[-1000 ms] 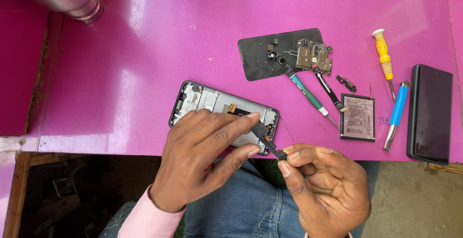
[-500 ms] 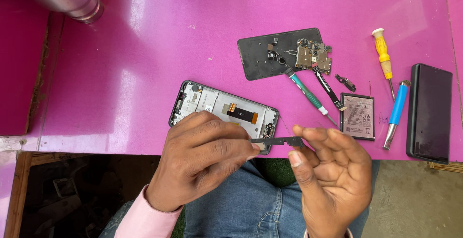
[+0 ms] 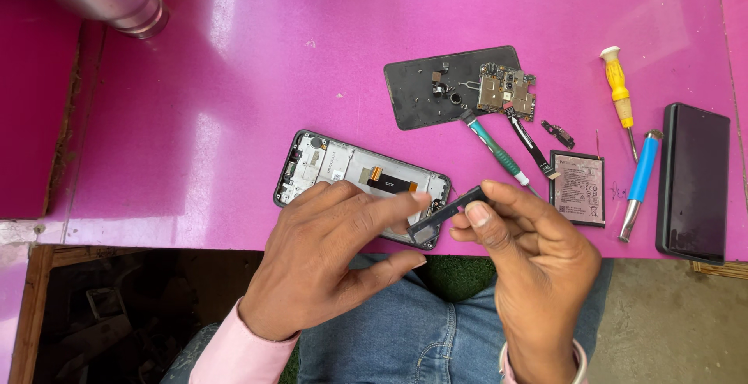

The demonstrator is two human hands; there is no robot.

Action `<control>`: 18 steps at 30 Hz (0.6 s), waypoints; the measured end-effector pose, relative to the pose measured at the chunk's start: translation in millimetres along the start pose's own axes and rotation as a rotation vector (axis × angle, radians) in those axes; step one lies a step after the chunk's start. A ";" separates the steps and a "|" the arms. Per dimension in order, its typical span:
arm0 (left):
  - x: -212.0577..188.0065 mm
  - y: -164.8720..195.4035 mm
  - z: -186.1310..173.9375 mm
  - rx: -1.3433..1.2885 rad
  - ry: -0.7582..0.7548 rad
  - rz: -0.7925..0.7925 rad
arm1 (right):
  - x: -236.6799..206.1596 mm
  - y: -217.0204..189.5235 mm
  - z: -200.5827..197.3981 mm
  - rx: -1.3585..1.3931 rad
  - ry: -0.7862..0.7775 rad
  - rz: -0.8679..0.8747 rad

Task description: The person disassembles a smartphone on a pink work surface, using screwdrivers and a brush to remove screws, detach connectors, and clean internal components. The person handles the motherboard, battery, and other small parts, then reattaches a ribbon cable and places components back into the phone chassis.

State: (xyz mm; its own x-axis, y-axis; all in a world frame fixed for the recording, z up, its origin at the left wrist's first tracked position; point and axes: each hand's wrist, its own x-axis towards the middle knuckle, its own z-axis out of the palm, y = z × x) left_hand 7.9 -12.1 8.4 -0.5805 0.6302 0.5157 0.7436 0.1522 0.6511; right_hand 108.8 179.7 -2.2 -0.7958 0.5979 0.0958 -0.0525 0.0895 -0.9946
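Right hand [image 3: 538, 275] pinches thin dark plastic strip [image 3: 448, 214], likely light, brittle—grip edges; left hand [image 3: 331, 255] steadies opened grey phone frame [image 3: 343, 170], fingers loose.

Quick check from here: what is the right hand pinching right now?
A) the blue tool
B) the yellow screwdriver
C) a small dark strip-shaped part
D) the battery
C: the right hand pinches a small dark strip-shaped part at the lower end of the opened phone, while the yellow screwdriver, battery and blue tool lie untouched on the pink table.
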 end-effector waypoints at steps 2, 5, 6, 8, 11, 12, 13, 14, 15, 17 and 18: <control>1.4 1.0 1.3 0.032 -0.024 -0.037 | 8.5 -1.1 -2.0 -0.032 -0.011 0.002; 2.5 2.1 2.7 0.132 -0.075 -0.057 | 22.4 -1.3 -5.4 -0.079 -0.085 0.023; 3.2 2.1 3.8 0.134 -0.077 -0.053 | 26.0 -1.1 -7.0 -0.095 -0.113 0.033; 3.8 1.9 4.6 0.137 -0.084 -0.046 | 30.2 -0.1 -8.9 -0.127 -0.170 0.054; 3.4 2.0 4.8 0.144 -0.083 -0.047 | 31.2 2.3 -10.0 -0.204 -0.187 0.064; 3.2 2.0 5.1 0.144 -0.083 -0.049 | 31.4 3.1 -10.4 -0.206 -0.192 0.071; 3.0 2.0 5.3 0.144 -0.082 -0.050 | 31.4 3.7 -10.3 -0.208 -0.198 0.078; 2.9 2.1 5.8 0.143 -0.083 -0.051 | 31.4 4.0 -10.5 -0.210 -0.202 0.086; 2.6 2.0 5.5 0.148 -0.079 -0.049 | 31.5 3.9 -10.1 -0.193 -0.218 0.096; 2.6 1.4 5.9 0.160 -0.070 -0.041 | 33.1 2.8 -9.0 -0.161 -0.248 0.112; 2.6 1.3 6.4 0.154 -0.076 -0.042 | 33.7 1.6 -8.3 -0.198 -0.255 0.120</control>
State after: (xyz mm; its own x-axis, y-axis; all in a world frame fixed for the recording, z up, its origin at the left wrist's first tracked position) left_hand 9.4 -5.4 7.0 -0.5894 0.6757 0.4427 0.7649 0.2905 0.5750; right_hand 86.9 206.6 -0.2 -0.9159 0.3971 -0.0591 0.1484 0.1981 -0.9689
